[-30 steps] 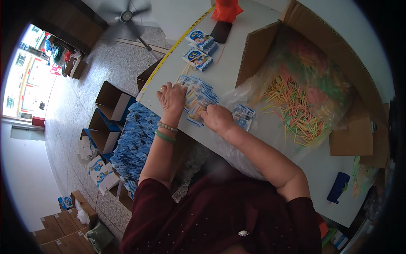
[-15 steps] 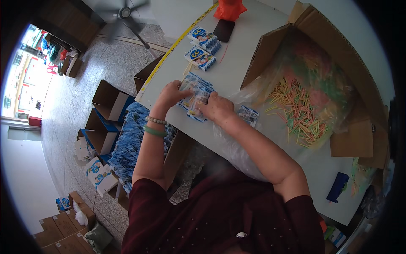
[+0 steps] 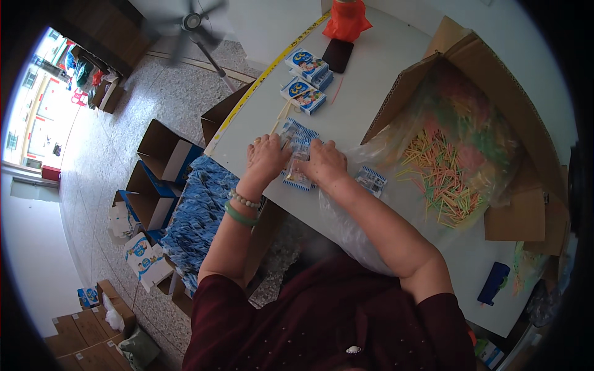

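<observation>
Small clear packets with blue striped ends (image 3: 300, 156) lie overlapping on the white table (image 3: 365, 80) between my two hands. My left hand (image 3: 267, 159) rests at their left side with the fingers spread. From the right, my right hand (image 3: 325, 164) touches the packets, its thumb reaching across them and its fingers apart. What is inside the packets is too small to make out. A single similar packet (image 3: 371, 180) lies right of my right hand. Beyond the pile sit small blue-and-white printed packs (image 3: 303, 95), with pale thin sticks (image 3: 282, 116) beside them.
A cardboard box (image 3: 396, 93) on its side spills colourful short sticks (image 3: 442, 179) from a plastic bag. A dark phone (image 3: 338, 55) and an orange bag (image 3: 346, 21) are at the back. Below the table's left edge, blue packets (image 3: 201, 216) fill a container. A fan (image 3: 192, 22) stands beyond.
My left hand has come down to the left side of the packets and its fingers have spread. My right hand stays by the packets, and the whole view has shifted slightly.
</observation>
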The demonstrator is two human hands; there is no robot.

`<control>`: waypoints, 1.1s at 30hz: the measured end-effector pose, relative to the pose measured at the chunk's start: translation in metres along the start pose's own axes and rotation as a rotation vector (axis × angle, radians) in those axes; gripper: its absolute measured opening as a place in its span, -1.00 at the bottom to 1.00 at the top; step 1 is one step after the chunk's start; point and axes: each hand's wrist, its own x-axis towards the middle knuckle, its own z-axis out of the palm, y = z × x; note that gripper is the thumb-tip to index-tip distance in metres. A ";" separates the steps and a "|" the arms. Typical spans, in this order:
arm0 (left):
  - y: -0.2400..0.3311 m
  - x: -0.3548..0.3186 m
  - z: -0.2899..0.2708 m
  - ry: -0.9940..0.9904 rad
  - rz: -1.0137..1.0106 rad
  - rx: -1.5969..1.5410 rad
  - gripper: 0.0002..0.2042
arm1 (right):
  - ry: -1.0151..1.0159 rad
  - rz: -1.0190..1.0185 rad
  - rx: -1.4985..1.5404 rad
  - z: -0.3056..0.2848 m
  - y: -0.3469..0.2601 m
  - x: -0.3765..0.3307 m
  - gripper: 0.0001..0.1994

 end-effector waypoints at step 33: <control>-0.027 -0.062 0.009 -0.147 0.090 -1.310 -0.39 | 0.396 -0.853 0.467 0.026 0.040 -0.012 -0.27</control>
